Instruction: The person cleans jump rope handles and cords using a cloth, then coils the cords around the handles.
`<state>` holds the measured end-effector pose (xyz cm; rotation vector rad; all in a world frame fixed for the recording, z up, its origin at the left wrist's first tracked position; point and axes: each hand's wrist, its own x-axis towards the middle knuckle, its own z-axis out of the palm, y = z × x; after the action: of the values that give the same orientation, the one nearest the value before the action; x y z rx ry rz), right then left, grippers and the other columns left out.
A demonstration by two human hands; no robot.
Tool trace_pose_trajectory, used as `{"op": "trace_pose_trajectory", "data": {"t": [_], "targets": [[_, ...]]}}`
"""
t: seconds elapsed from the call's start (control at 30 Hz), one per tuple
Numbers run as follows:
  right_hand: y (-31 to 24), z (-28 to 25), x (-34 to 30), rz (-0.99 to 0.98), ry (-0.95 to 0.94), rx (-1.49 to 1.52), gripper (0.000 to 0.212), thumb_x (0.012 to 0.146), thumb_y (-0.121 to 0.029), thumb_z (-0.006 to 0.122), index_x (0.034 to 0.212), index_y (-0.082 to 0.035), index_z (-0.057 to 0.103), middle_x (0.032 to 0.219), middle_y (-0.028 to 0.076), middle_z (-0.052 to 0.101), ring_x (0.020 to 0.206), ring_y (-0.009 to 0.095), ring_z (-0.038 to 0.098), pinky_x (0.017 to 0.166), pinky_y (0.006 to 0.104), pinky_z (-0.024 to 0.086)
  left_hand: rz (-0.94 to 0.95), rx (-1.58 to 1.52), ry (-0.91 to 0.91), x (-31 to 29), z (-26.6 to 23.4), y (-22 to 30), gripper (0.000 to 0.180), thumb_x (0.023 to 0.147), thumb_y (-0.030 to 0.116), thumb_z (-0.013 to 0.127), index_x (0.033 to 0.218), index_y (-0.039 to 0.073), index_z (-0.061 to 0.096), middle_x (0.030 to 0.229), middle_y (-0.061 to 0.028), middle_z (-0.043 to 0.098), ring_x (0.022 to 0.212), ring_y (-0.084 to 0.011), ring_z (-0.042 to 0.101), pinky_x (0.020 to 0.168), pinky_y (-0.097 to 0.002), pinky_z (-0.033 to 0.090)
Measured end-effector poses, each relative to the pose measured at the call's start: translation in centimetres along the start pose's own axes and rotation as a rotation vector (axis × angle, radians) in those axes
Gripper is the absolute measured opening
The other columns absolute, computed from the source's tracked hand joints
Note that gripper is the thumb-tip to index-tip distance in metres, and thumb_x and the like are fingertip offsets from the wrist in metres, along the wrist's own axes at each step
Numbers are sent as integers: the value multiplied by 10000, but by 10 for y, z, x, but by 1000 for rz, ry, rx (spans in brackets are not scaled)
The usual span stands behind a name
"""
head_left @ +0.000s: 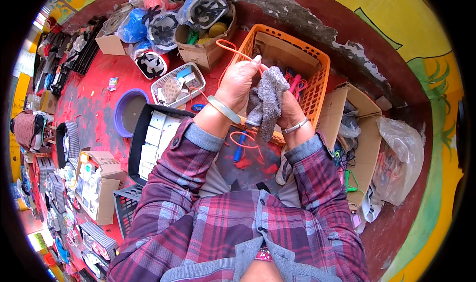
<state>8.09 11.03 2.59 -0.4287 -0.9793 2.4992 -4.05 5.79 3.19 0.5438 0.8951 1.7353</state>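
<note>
My left hand [236, 84] is closed with the thumb up, pinching an orange-red skipping rope [237, 49] that loops out above the fist. In my right hand [290, 111] a fuzzy grey cloth [271, 96] is bunched, and the rope runs into its upper end. The cloth hides part of the rope and most of the right fingers. Below my hands, more orange-red cord curls beside a blue handle [240, 147]. Just beyond both hands stands an orange plastic basket [323, 73] with cardboard, pink handles and cords inside.
On the right, an open cardboard box [364, 155] holds cords and plastic bags, beside a clear plastic bag [399, 163]. To the left are a white basket [198, 73], a purple basin [118, 114] and a black bin [135, 155] of white boxes. Bagged helmets [203, 10] sit at the back.
</note>
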Motion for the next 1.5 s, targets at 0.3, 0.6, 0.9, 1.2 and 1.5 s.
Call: {"op": "trace_pose_trajectory", "data": {"t": [0.3, 0.6, 0.9, 1.2, 1.5], "targets": [[12, 2, -15, 86, -20, 69, 294, 866, -380, 538, 949, -99, 562, 776, 5, 564, 656, 111, 546, 545, 252, 450, 71, 25, 118, 4, -9, 24, 301, 932, 257, 440, 768, 34, 561, 779, -160, 643, 737, -223, 640, 722, -323, 507], [25, -4, -25, 169, -28, -242, 341, 878, -395, 503, 945, -62, 528, 724, 85, 578, 584, 215, 601, 493, 317, 493, 153, -146, 293, 20, -60, 70, 292, 923, 257, 462, 744, 51, 565, 820, -162, 649, 851, -293, 626, 823, -389, 480], [7, -9, -47, 274, -172, -447, 343, 890, -327, 489, 865, 5, 572, 669, 127, 599, 559, 229, 615, 469, 313, 495, 280, -219, 519, 25, -106, 101, 288, 922, 230, 456, 737, 32, 554, 832, -184, 642, 853, -321, 625, 811, -421, 484], [-27, -16, -66, 284, -275, -611, 244, 895, -229, 517, 921, 5, 582, 803, 23, 590, 720, 98, 545, 631, 247, 457, 385, -141, 580, 27, -118, 100, 282, 935, 247, 426, 787, 38, 544, 860, -171, 642, 887, -312, 616, 836, -413, 473], [-3, -48, -25, -50, -93, 62, 189, 880, -248, 525, 909, -63, 549, 798, 29, 563, 712, 140, 552, 651, 284, 469, -390, 89, -59, 21, -41, 40, 614, 916, 508, 331, 1033, -37, 586, 1046, -173, 608, 1012, -273, 564, 896, -361, 425]]}}
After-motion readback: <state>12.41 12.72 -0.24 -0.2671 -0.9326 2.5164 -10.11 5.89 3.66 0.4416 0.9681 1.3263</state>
